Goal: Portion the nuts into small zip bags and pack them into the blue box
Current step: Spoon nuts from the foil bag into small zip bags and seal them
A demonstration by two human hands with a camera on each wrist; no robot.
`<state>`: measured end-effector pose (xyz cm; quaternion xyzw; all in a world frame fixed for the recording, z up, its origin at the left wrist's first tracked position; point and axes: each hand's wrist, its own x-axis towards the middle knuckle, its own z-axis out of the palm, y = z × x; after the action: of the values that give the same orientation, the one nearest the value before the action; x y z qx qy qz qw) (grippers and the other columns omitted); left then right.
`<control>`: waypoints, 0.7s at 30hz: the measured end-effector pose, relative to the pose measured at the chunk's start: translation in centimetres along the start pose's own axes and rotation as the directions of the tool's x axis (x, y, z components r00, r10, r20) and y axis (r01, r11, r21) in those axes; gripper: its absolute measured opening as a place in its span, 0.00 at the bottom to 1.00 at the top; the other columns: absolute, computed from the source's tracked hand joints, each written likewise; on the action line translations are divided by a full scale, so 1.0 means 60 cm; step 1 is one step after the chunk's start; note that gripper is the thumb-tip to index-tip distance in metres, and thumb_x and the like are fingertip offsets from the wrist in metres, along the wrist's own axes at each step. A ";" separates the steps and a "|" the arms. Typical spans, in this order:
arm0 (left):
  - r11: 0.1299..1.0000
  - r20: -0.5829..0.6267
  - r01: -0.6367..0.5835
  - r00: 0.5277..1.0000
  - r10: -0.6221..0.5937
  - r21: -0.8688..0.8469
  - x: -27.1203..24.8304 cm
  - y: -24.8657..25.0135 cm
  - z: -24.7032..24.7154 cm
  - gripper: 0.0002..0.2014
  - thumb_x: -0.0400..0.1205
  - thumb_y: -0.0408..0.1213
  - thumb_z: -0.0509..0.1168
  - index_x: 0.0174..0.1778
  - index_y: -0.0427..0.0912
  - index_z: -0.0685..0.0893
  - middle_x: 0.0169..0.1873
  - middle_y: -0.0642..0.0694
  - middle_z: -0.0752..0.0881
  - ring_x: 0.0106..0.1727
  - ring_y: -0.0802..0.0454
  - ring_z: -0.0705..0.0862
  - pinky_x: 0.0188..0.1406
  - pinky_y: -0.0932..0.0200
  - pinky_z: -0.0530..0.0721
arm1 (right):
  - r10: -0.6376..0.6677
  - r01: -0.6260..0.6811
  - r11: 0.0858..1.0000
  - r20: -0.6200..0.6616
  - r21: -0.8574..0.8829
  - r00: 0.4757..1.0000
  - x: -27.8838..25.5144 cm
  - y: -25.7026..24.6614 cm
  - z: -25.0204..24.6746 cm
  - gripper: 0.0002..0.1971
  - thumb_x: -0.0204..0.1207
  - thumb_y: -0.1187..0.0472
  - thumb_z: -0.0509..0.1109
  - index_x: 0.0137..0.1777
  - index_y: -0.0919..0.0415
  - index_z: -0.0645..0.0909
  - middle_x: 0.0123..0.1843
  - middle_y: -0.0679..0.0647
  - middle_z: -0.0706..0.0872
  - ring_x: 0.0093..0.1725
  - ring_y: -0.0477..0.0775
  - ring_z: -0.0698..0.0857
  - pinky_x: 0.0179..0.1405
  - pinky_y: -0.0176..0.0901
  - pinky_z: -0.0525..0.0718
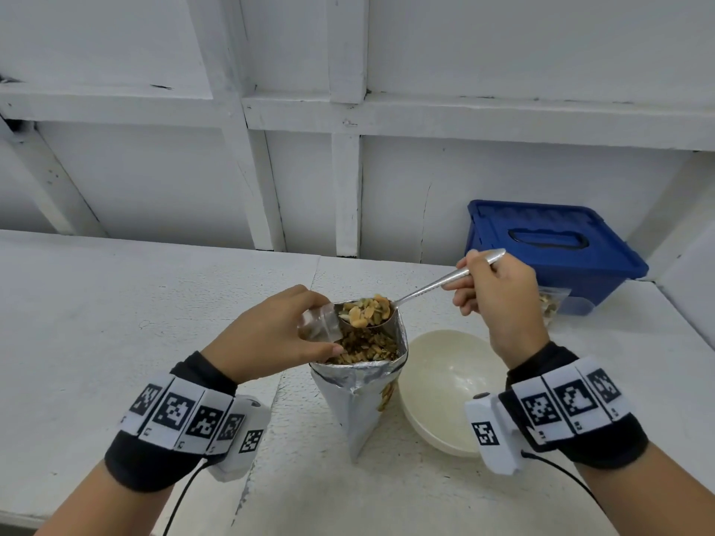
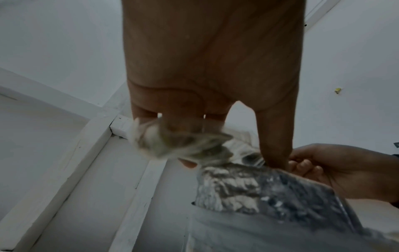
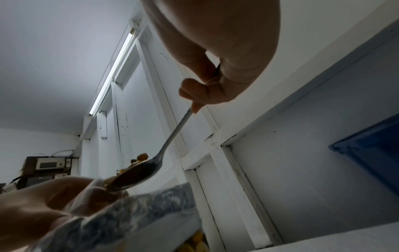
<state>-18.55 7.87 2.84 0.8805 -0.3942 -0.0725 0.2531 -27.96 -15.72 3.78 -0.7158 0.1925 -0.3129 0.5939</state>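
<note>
One filled bag (image 1: 554,301) head-view only.

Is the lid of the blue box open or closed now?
Closed. The blue box has its lid sitting flat on top, the handle recess facing up, in the head view.

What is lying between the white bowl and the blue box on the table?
A filled small zip bag of nuts lies there, against the blue box front, beyond the bowl. The right hand partly hides it. Head view shows this.

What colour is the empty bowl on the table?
Cream, off-white; the bowl shows best in the head view.
</note>
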 end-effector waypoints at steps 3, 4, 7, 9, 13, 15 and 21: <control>0.996 -0.041 0.000 0.999 -0.003 -0.086 0.005 0.007 0.008 0.34 0.57 0.72 0.60 0.55 0.56 0.77 0.46 0.64 0.77 0.47 0.63 0.79 0.46 0.62 0.82 | -0.042 0.042 0.999 0.033 -0.017 0.999 -0.003 -0.012 0.014 0.12 0.82 0.63 0.59 0.37 0.60 0.78 0.26 0.55 0.85 0.21 0.47 0.79 0.19 0.35 0.77; 0.994 -0.051 -0.002 0.999 -0.004 -0.110 0.006 0.010 0.011 0.34 0.58 0.71 0.64 0.56 0.55 0.78 0.46 0.63 0.78 0.47 0.62 0.79 0.46 0.62 0.82 | -0.062 0.064 0.998 0.050 -0.026 0.997 -0.005 -0.018 0.019 0.12 0.82 0.62 0.59 0.37 0.59 0.78 0.26 0.55 0.85 0.21 0.46 0.79 0.19 0.35 0.77; 0.985 -0.078 0.006 0.997 -0.020 -0.171 0.008 0.018 0.021 0.30 0.63 0.62 0.72 0.57 0.52 0.78 0.46 0.62 0.79 0.48 0.64 0.79 0.45 0.67 0.79 | -0.176 0.187 0.979 0.116 -0.087 0.978 -0.017 -0.037 0.038 0.12 0.83 0.61 0.58 0.38 0.56 0.76 0.27 0.52 0.84 0.20 0.42 0.79 0.19 0.32 0.77; 0.974 -0.111 0.013 0.993 -0.039 -0.225 0.009 0.020 0.028 0.25 0.65 0.57 0.75 0.54 0.54 0.77 0.45 0.61 0.81 0.47 0.65 0.80 0.43 0.70 0.79 | -0.304 0.327 0.935 0.164 -0.138 0.939 -0.027 -0.052 0.051 0.11 0.83 0.60 0.59 0.39 0.57 0.75 0.28 0.49 0.83 0.21 0.41 0.81 0.19 0.30 0.78; 0.939 -0.180 0.008 0.981 -0.074 -0.344 0.006 0.017 0.033 0.17 0.68 0.52 0.76 0.48 0.58 0.77 0.39 0.58 0.84 0.41 0.65 0.82 0.37 0.72 0.79 | -0.561 0.592 0.792 0.204 -0.151 0.803 -0.041 -0.081 0.061 0.13 0.81 0.58 0.60 0.42 0.66 0.78 0.26 0.54 0.82 0.23 0.50 0.82 0.21 0.43 0.81; 0.929 -0.221 0.001 0.971 -0.090 -0.371 0.001 0.015 0.031 0.16 0.68 0.54 0.76 0.45 0.61 0.77 0.37 0.57 0.84 0.40 0.65 0.82 0.36 0.72 0.79 | -0.645 0.671 0.727 0.189 -0.147 0.741 -0.041 -0.093 0.055 0.14 0.81 0.58 0.58 0.41 0.67 0.78 0.25 0.58 0.81 0.22 0.55 0.81 0.21 0.49 0.78; 0.928 -0.241 0.022 0.963 -0.120 -0.373 -0.012 -0.007 0.022 0.18 0.67 0.61 0.72 0.49 0.63 0.77 0.41 0.60 0.85 0.44 0.68 0.83 0.37 0.73 0.80 | -0.624 0.639 0.746 0.138 -0.187 0.769 -0.025 -0.079 0.024 0.15 0.81 0.56 0.57 0.42 0.66 0.78 0.26 0.62 0.81 0.23 0.61 0.80 0.20 0.56 0.77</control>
<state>-19.18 8.11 1.44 0.8333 -0.3047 -0.0381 0.4597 -28.56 -12.67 7.90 -0.8105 -0.0470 -0.4477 0.3748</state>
